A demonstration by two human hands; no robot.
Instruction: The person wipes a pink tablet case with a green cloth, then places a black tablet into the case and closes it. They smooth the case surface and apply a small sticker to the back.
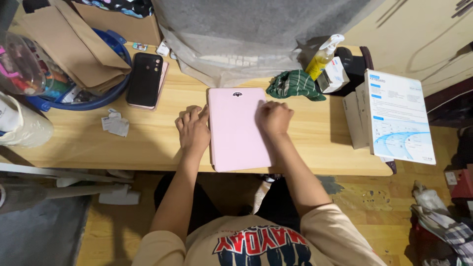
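Head view, what sits under the hands?

— A closed pink tablet case [238, 129] lies flat near the front edge of the wooden surface [148, 143], right before the seated person. The left hand [193, 129] rests open, palm down, at the case's left edge, one finger touching it, seemingly to steady it. The right hand [274, 117] is loosely curled, knuckles up, pressing on the case's upper right part; it grips nothing.

— And around it?

— Far left, a black phone [144, 79] lies face down beside a blue basin [106, 96] holding brown paper. Scraps of paper [116, 123] lie left of the left hand. Behind the case, a grey covered bulk [246, 34] crowds the far edge. To the right sit a green cloth [294, 84], a yellow spray bottle [322, 56] and a white box [399, 116], well apart from the case.
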